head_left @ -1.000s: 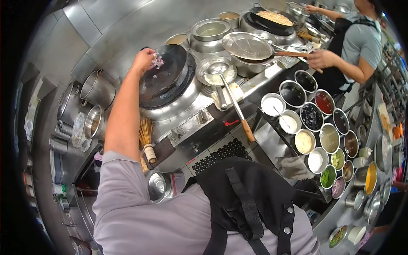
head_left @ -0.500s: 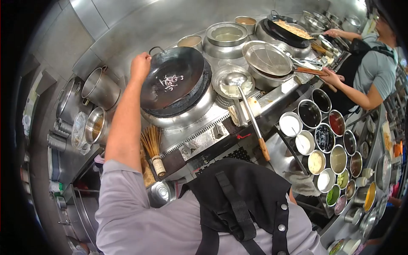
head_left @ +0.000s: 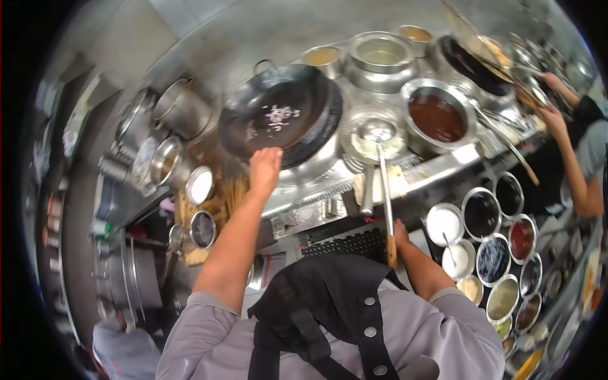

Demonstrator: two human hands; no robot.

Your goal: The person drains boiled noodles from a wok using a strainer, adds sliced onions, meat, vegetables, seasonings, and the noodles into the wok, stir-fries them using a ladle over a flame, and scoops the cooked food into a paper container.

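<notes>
Since half a second earlier, the left hand (head_left: 266,171) had shifted from the left rim of the wok (head_left: 244,123) to its near edge, the right hand (head_left: 401,234) had come into view, and the co-worker (head_left: 594,155) had lifted the strainer (head_left: 468,35) off the pot (head_left: 470,119). The wok stood at left, the pot of brown sauce to its right and the colander (head_left: 351,126) between them. Inside the colander rested the ladle (head_left: 385,183), its wooden handle just beside the right hand; whether those fingers were clasping it I could not tell. The left fingers were bent together at the wok's rim, their grip unclear. Purple onion pieces (head_left: 278,115) lay scattered inside the wok.
</notes>
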